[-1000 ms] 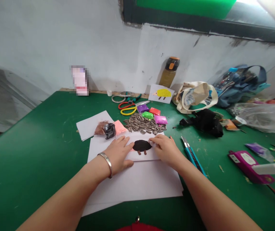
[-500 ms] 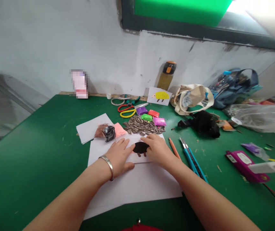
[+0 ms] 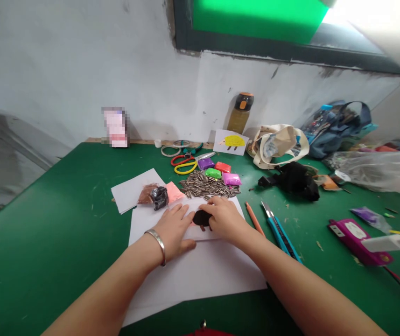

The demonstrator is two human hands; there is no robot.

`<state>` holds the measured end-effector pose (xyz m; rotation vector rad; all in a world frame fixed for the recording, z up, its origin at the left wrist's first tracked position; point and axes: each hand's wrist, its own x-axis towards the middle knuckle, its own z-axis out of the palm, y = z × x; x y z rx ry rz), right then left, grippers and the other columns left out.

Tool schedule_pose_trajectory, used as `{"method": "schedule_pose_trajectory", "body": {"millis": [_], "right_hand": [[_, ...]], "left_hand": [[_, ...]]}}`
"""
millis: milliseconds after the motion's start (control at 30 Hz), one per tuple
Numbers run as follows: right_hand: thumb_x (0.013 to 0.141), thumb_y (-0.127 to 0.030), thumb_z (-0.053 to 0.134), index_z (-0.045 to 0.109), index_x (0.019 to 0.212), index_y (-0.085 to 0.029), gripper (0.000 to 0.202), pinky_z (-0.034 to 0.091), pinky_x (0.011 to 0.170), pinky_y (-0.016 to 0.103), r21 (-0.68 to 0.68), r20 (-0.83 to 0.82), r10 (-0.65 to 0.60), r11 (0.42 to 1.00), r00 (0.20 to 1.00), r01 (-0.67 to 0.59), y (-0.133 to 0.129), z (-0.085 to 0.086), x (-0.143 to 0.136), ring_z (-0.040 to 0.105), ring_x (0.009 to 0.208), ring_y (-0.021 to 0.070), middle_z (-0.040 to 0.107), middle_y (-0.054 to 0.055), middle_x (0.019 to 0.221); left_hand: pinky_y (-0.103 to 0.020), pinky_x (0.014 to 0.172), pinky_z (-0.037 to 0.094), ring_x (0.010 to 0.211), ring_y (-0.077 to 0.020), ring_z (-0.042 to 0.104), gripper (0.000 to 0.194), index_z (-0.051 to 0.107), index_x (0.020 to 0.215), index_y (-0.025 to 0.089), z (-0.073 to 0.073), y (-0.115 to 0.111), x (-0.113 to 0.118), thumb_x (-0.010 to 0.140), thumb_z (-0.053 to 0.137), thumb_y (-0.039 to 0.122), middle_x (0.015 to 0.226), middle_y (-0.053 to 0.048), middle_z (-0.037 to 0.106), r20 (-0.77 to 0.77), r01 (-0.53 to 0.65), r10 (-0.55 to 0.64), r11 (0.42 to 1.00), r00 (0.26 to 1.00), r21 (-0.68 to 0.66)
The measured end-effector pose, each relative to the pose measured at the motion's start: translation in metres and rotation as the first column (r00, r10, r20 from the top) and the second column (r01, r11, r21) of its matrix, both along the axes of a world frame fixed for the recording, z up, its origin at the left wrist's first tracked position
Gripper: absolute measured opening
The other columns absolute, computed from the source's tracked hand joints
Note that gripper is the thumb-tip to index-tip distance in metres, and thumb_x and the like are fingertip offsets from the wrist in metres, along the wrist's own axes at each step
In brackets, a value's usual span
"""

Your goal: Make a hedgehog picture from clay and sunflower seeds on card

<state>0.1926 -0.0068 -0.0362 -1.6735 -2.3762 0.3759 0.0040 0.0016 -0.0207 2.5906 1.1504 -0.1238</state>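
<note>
On a small white card, a black oval of modelling clay [image 3: 202, 218] lies with short brown legs under it and a bit of pink at its left. My left hand [image 3: 174, 228], a silver bangle on its wrist, rests flat on the card's left side with fingers spread. Over the oval's right part, my right hand [image 3: 226, 218] presses with stretched fingers; its thumb is mostly hidden. Larger white sheets [image 3: 200, 270] lie beneath the card. Just beyond is a pile of striped sunflower seeds [image 3: 207, 184]. Brown and black clay in wrap [image 3: 158, 197] sits at the left, beside a salmon-pink clay packet [image 3: 174, 191].
Scissors [image 3: 185, 164] and purple, red, green and pink clay packets [image 3: 231, 178] lie behind the seeds. An orange pen [image 3: 254, 218] and a blue utility knife [image 3: 280, 233] are at the right, then a purple glue gun [image 3: 355, 240]. A yellow hedgehog picture [image 3: 233, 141] leans before a bottle [image 3: 241, 113].
My right hand's fingertips have shifted slightly left and down over the black oval, covering more of its right side. My left hand stays in place. The view has tilted slightly.
</note>
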Motion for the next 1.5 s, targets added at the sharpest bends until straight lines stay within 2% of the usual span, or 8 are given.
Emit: {"method": "schedule_pose_trajectory", "body": {"millis": [167,300,500,733,933,1233,1400,1500], "right_hand": [[0.079,-0.019,0.052,0.067,0.1,-0.031,0.029,0.03,0.076,0.033,0.038,0.003,0.037,0.999,0.999,-0.037,0.002,-0.007,-0.008,0.045,0.092,0.0213,0.056,0.005,0.1],[0.081,-0.02,0.05,0.067,0.1,-0.033,0.028,0.03,0.077,0.034,0.042,-0.003,0.043,0.998,0.999,-0.043,0.002,-0.01,-0.007,0.045,0.092,0.0211,0.056,0.004,0.1],[0.078,-0.014,0.051,0.063,0.108,-0.028,0.035,0.031,0.08,0.033,0.046,-0.019,0.043,0.998,0.999,-0.042,0.001,-0.01,-0.005,0.044,0.094,0.0205,0.056,0.005,0.105],[0.081,-0.023,0.054,0.068,0.096,-0.028,0.021,0.031,0.08,0.033,0.041,-0.015,0.064,0.997,0.998,-0.064,0.001,-0.009,-0.006,0.045,0.093,0.0209,0.057,0.005,0.102],[0.073,-0.005,0.047,0.057,0.117,-0.025,0.05,0.033,0.081,0.031,-0.018,-0.014,0.037,0.999,0.999,-0.037,0.003,-0.005,0.009,0.046,0.099,0.0201,0.057,0.005,0.112],[0.072,-0.007,0.049,0.067,0.095,-0.026,0.035,0.031,0.079,0.031,-0.071,0.019,0.046,0.996,0.999,-0.045,-0.002,0.0,0.009,0.046,0.094,0.0197,0.057,0.004,0.105],[0.073,-0.006,0.043,0.062,0.109,-0.025,0.045,0.033,0.074,0.026,-0.08,-0.011,-0.094,0.992,0.995,0.093,0.002,0.005,0.024,0.051,0.093,0.0179,0.059,0.004,0.105],[0.078,-0.011,0.042,0.068,0.096,-0.025,0.034,0.033,0.071,0.025,-0.155,0.057,-0.112,0.981,0.992,0.12,0.001,0.013,0.032,0.053,0.089,0.0174,0.061,0.004,0.096]], "left_hand": [[-0.049,0.102,0.031,0.123,-0.0351,0.037,0.066,0.045,0.123,0.013,0.004,0.0,0.002,0.068,0.064,0.043,0.131,-0.017,0.044,-0.006,-0.029,0.029,0.999,1.0,-0.029],[-0.05,0.101,0.033,0.121,-0.0346,0.039,0.061,0.048,0.12,0.015,0.005,0.0,0.002,0.068,0.064,0.043,0.129,-0.016,0.047,-0.013,-0.034,0.034,0.999,0.999,-0.021],[-0.05,0.101,0.032,0.124,-0.0345,0.036,0.065,0.045,0.123,0.015,0.003,-0.001,0.002,0.069,0.063,0.045,0.133,-0.016,0.044,-0.022,-0.04,0.04,0.999,0.999,-0.02],[-0.052,0.102,0.031,0.125,-0.0361,0.034,0.065,0.046,0.123,0.012,0.005,-0.001,0.003,0.069,0.064,0.043,0.134,-0.018,0.042,-0.04,-0.05,0.048,0.998,0.998,-0.044],[-0.051,0.104,0.029,0.128,-0.0363,0.032,0.068,0.043,0.126,0.012,0.002,-0.001,0.002,0.069,0.064,0.044,0.136,-0.018,0.041,-0.031,-0.047,0.046,0.998,0.998,-0.05],[-0.053,0.103,0.027,0.127,-0.0374,0.031,0.072,0.042,0.131,0.016,-0.006,-0.002,0.001,0.069,0.065,0.045,0.137,-0.018,0.038,-0.019,-0.034,0.034,0.999,0.999,-0.007],[-0.056,0.102,0.027,0.128,-0.0392,0.029,0.073,0.042,0.131,0.016,-0.008,-0.002,0.001,0.069,0.065,0.046,0.139,-0.018,0.036,-0.018,-0.05,0.05,0.999,0.999,-0.011],[-0.056,0.103,0.027,0.129,-0.0396,0.028,0.073,0.041,0.132,0.015,-0.006,-0.002,0.002,0.07,0.064,0.045,0.141,-0.019,0.035,-0.036,-0.057,0.056,0.998,0.998,-0.033]]}}
